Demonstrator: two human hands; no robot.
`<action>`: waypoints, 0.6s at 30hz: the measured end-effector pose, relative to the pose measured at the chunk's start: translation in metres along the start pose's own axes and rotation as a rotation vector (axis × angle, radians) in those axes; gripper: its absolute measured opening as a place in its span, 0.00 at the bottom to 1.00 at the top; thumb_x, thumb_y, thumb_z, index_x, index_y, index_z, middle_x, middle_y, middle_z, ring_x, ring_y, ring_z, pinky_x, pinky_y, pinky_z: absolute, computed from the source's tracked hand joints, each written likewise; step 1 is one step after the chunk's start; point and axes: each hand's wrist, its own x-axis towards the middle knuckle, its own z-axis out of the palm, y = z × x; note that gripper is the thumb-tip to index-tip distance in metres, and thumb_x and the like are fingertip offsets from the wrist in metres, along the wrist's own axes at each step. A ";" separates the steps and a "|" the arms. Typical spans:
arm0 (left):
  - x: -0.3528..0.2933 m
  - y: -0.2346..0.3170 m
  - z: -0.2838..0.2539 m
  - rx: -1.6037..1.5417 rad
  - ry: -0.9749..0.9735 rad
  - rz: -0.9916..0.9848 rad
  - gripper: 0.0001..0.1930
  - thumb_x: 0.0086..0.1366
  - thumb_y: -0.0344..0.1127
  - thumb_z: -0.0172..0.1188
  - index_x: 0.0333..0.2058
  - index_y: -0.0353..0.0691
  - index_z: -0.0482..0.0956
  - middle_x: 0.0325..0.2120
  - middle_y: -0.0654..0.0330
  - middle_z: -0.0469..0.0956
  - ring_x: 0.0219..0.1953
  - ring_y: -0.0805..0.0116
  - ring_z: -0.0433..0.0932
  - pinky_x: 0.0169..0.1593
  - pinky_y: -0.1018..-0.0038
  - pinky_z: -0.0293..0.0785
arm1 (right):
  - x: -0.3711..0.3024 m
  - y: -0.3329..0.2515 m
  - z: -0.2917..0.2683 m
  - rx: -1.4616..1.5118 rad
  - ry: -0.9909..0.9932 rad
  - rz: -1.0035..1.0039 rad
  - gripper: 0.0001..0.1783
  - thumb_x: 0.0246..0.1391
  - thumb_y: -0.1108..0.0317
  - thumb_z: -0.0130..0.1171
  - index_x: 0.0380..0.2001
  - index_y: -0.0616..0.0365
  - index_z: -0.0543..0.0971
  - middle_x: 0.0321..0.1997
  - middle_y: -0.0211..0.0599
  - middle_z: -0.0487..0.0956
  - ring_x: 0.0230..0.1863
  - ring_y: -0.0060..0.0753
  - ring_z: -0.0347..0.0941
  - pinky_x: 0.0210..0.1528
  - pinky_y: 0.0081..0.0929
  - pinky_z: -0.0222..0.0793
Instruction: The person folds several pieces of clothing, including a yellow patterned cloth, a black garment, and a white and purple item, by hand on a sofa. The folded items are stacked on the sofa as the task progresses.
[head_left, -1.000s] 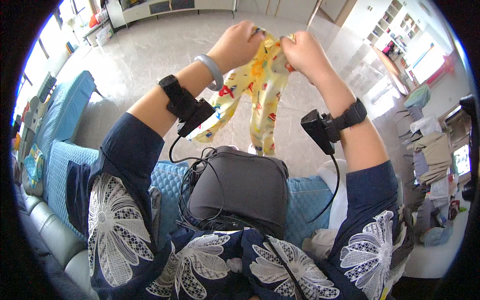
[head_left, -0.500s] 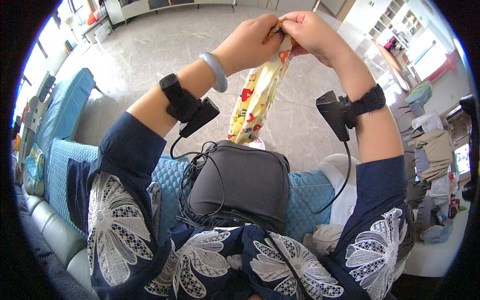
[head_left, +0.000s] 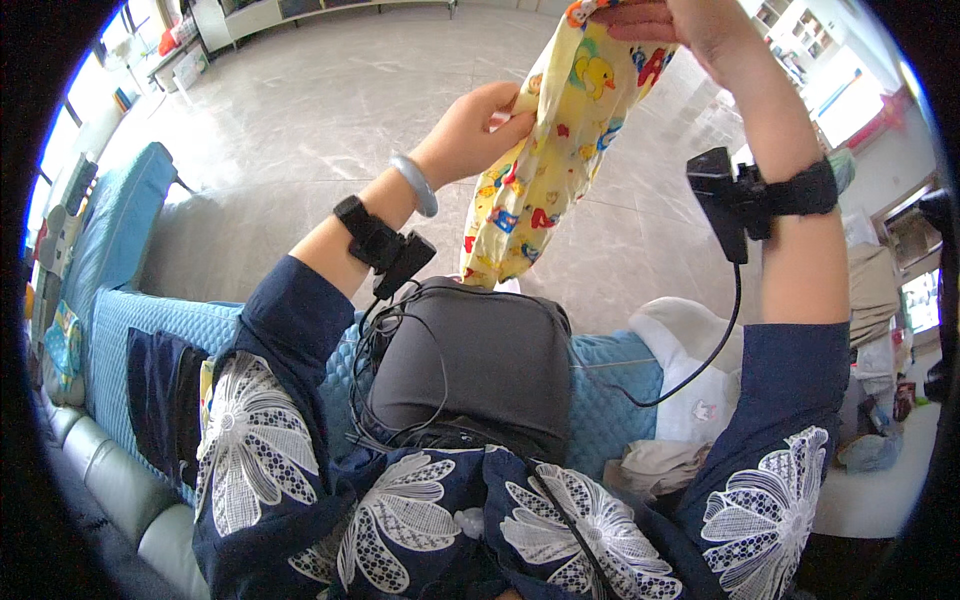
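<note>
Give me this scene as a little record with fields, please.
Item: yellow cartoon-print cloth garment, held up at a slant
Left hand: pinching the garment's left edge partway down
Right hand: at its upper end; exact grip hidden
Worn: smooth pale-grey bangle, black boxy devices strapped to both forearms
Nearby: quilted blue fabric cover, glossy grey floor

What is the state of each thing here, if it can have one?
Yellow trousers: raised, hanging, wrinkled
Left hand: pinching the trousers' edge
Right hand: on the trousers, grip unclear
Grey bangle: worn, left arm
Black arm devices: strapped on
Beige cloth: crumpled
Navy cloth: draped
</note>
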 end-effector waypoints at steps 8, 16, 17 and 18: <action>-0.030 -0.036 0.017 0.091 0.146 -0.176 0.07 0.61 0.31 0.54 0.34 0.37 0.66 0.25 0.52 0.74 0.28 0.63 0.76 0.32 0.70 0.72 | -0.008 -0.021 -0.023 -0.057 0.090 -0.256 0.12 0.53 0.78 0.44 0.32 0.71 0.78 0.34 0.44 0.80 0.34 0.30 0.79 0.37 0.20 0.77; -0.063 -0.043 0.029 0.182 0.042 0.053 0.23 0.60 0.24 0.50 0.54 0.48 0.66 0.36 0.53 0.75 0.31 0.60 0.77 0.34 0.69 0.75 | -0.012 -0.036 -0.032 -0.300 0.303 -0.415 0.12 0.55 0.77 0.48 0.37 0.78 0.73 0.35 0.48 0.79 0.36 0.35 0.79 0.38 0.25 0.78; -0.064 -0.042 0.029 0.207 0.001 0.097 0.24 0.59 0.24 0.50 0.54 0.50 0.68 0.36 0.54 0.73 0.31 0.60 0.76 0.34 0.68 0.75 | -0.012 -0.037 -0.032 -0.327 0.328 -0.413 0.12 0.54 0.77 0.48 0.38 0.77 0.73 0.35 0.48 0.79 0.36 0.35 0.79 0.37 0.25 0.78; -0.065 -0.040 0.028 0.243 -0.015 0.157 0.23 0.58 0.23 0.50 0.53 0.48 0.68 0.35 0.54 0.73 0.31 0.60 0.76 0.33 0.68 0.74 | -0.011 -0.037 -0.032 -0.342 0.350 -0.409 0.12 0.54 0.77 0.48 0.38 0.77 0.73 0.35 0.48 0.79 0.36 0.35 0.79 0.36 0.25 0.78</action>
